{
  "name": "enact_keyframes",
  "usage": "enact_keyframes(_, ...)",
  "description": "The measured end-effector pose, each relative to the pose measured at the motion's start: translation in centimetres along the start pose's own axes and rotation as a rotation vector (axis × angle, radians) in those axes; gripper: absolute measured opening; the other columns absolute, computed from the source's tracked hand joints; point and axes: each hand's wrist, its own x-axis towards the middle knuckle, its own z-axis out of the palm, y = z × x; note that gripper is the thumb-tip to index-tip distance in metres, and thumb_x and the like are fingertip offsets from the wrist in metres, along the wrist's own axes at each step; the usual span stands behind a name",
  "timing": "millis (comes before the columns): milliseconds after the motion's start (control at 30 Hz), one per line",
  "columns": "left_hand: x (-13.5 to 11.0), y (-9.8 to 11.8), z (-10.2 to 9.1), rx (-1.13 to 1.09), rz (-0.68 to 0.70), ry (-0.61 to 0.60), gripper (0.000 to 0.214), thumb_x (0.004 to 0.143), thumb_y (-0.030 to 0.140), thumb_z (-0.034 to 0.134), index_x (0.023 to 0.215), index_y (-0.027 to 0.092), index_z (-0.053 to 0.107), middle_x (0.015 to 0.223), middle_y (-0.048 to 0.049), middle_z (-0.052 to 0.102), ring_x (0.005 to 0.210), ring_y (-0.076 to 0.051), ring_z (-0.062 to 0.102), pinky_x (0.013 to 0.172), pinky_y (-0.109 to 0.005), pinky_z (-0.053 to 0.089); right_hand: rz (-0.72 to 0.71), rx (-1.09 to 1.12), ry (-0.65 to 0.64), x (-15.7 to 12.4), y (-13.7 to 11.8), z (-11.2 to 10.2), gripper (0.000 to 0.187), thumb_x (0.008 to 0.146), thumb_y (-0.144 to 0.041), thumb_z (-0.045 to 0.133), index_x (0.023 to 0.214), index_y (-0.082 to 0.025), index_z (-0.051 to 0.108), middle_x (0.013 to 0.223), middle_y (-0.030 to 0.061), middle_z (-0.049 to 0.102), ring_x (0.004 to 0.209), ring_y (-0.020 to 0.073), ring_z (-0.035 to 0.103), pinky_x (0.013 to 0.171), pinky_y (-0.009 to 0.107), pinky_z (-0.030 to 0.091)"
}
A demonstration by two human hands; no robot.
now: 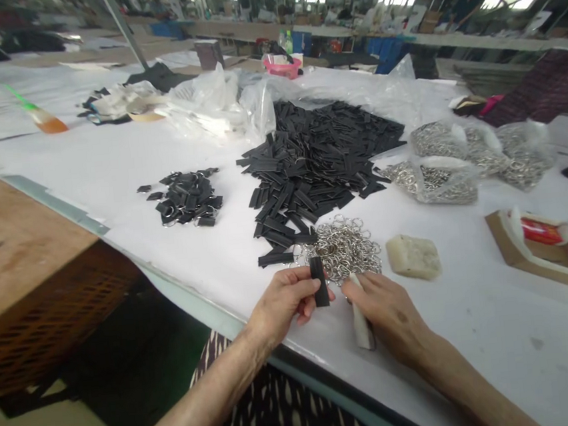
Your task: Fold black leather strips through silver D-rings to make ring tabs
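Note:
Pinched upright between the thumb and fingers of my left hand (288,298) is a short black strip (319,282). My right hand (388,309) is closed around a pale, flat-handled tool (362,329), whose working end is hidden by the fingers. Just beyond both hands lies a loose heap of silver metal rings (350,248). Behind it spreads a large pile of black strips (319,159). Further left is a smaller heap of black pieces with rings attached (189,198). A yellowish-white block (413,257) sits right of the loose rings.
Clear bags of metal rings (442,181) stand at the right, behind a cardboard box (545,265) with a red packet. Plastic sheeting (213,106), an orange-filled bottle (48,120) and a pink basin (283,69) lie farther back. The white table's (169,271) edge runs close before me.

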Motion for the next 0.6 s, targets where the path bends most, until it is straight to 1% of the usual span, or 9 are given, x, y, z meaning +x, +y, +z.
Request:
enact_keyframes(67, -0.1, -0.2, 0.1, -0.031, 0.0, -0.008, 0.017, 0.07, 0.022, 0.059, 0.083, 0.011, 0.064, 0.068, -0.0058, 0.067, 0.035, -0.003, 0.037, 0.033, -0.018, 0.023, -0.058, -0.022, 0.02, 0.0, -0.1, 0.4, 0.021, 0.085, -0.008, 0.04, 0.074, -0.016, 0.055, 0.069, 0.0056, 0.057, 0.064, 0.0182, 0.047, 0.058, 0.028, 0.033)
enact_keyframes(133, -0.2, -0.3, 0.1, -0.046, 0.008, -0.016, 0.02, 0.069, 0.02, 0.059, 0.087, 0.011, 0.064, 0.067, -0.0047, 0.066, 0.036, -0.004, 0.038, 0.033, -0.018, 0.023, -0.077, 0.006, 0.035, 0.0, -0.2, 0.5, 0.021, 0.085, -0.009, 0.04, 0.076, -0.016, 0.057, 0.069, 0.0061, 0.058, 0.064, 0.0183, 0.048, 0.056, 0.028, 0.033)
enact_keyframes(200, -0.3, -0.4, 0.1, -0.04, 0.016, -0.013, 0.018, 0.069, 0.02, 0.059, 0.085, 0.012, 0.063, 0.067, -0.004, 0.065, 0.036, -0.004, 0.038, 0.033, -0.018, 0.023, -0.064, 0.07, 0.043, -0.1, -0.3, 0.5, 0.022, 0.085, -0.01, 0.039, 0.076, -0.017, 0.058, 0.068, 0.0054, 0.058, 0.063, 0.0177, 0.048, 0.055, 0.028, 0.033)
enact_keyframes(267, -0.4, -0.6, 0.2, -0.004, 0.023, 0.006, 0.013, 0.072, 0.022, 0.057, 0.079, 0.012, 0.062, 0.068, -0.004, 0.065, 0.036, -0.004, 0.037, 0.033, -0.018, 0.023, -0.011, 0.127, 0.039, -0.2, -0.2, 0.3, 0.021, 0.084, -0.011, 0.04, 0.074, -0.018, 0.057, 0.065, 0.0028, 0.057, 0.059, 0.0159, 0.049, 0.054, 0.026, 0.034)
enact_keyframes(300, -0.4, -0.6, 0.3, 0.031, 0.029, 0.019, 0.012, 0.073, 0.023, 0.056, 0.076, 0.013, 0.061, 0.068, -0.0041, 0.065, 0.036, -0.003, 0.037, 0.034, -0.018, 0.024, 0.038, 0.156, 0.033, -0.3, -0.1, 0.1, 0.019, 0.084, -0.011, 0.041, 0.074, -0.019, 0.056, 0.064, 0.0012, 0.056, 0.058, 0.0146, 0.049, 0.053, 0.025, 0.035)
enact_keyframes(367, -0.6, -0.8, 0.5, 0.136, 0.048, 0.056, 0.013, 0.077, 0.024, 0.053, 0.074, 0.013, 0.058, 0.069, -0.0033, 0.065, 0.037, -0.004, 0.035, 0.035, -0.018, 0.025, 0.198, 0.297, 0.037, -0.3, 0.2, -0.6, 0.013, 0.084, -0.014, 0.045, 0.076, -0.02, 0.054, 0.065, -0.0015, 0.057, 0.057, 0.0124, 0.051, 0.052, 0.022, 0.037)
enact_keyframes(467, -0.9, -1.1, 1.3, 0.32, 0.054, 0.114, 0.009, 0.078, 0.023, 0.051, 0.075, 0.016, 0.055, 0.058, 0.0019, 0.059, 0.039, -0.006, 0.036, 0.039, -0.019, 0.027, 0.473, 0.719, 0.104, -0.1, 0.3, -1.7, 0.004, 0.081, -0.02, 0.055, 0.078, -0.021, 0.052, 0.069, -0.0026, 0.06, 0.061, 0.0121, 0.055, 0.056, 0.023, 0.043)
enact_keyframes(533, -1.0, -1.3, 1.9, 0.4, 0.061, 0.135, 0.006, 0.078, 0.021, 0.051, 0.074, 0.017, 0.055, 0.049, 0.0055, 0.05, 0.042, -0.008, 0.037, 0.042, -0.019, 0.029, 0.554, 0.944, 0.16, 0.2, 0.2, -2.2, 0.009, 0.078, -0.022, 0.059, 0.075, -0.021, 0.051, 0.068, -0.0025, 0.061, 0.061, 0.0126, 0.056, 0.058, 0.025, 0.045)
enact_keyframes(600, -1.1, -1.6, 2.6, 0.448, 0.096, 0.137, 0.007, 0.077, 0.02, 0.051, 0.074, 0.018, 0.056, 0.048, 0.0067, 0.045, 0.045, -0.009, 0.038, 0.045, -0.021, 0.03, 0.577, 1.07, 0.197, 0.3, 0.0, -2.5, 0.012, 0.077, -0.021, 0.06, 0.074, -0.021, 0.049, 0.066, -0.0029, 0.06, 0.059, 0.0122, 0.056, 0.058, 0.026, 0.046)
